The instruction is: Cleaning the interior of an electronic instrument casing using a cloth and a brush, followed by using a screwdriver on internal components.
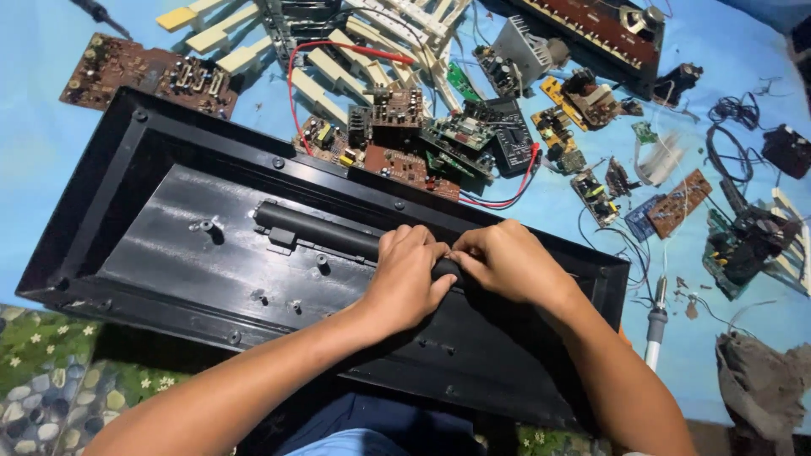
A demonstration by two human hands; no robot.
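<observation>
A long black plastic case shell [160,228] lies open side up across my lap and the blue sheet. A black tube-shaped part [317,232] runs along its inner floor. My left hand [405,274] is curled over the right end of that tube. My right hand [507,262] meets it from the right, fingertips pinching at the same spot on the tube. What lies under the fingers is hidden.
Several brown and green circuit boards [405,127] lie scattered behind the shell with cream keyboard keys [338,67], red wires [507,198] and black cables [731,143]. A soldering iron [655,325] rests at the right, a grey rag [760,371] beyond it. A patterned mat [46,371] shows lower left.
</observation>
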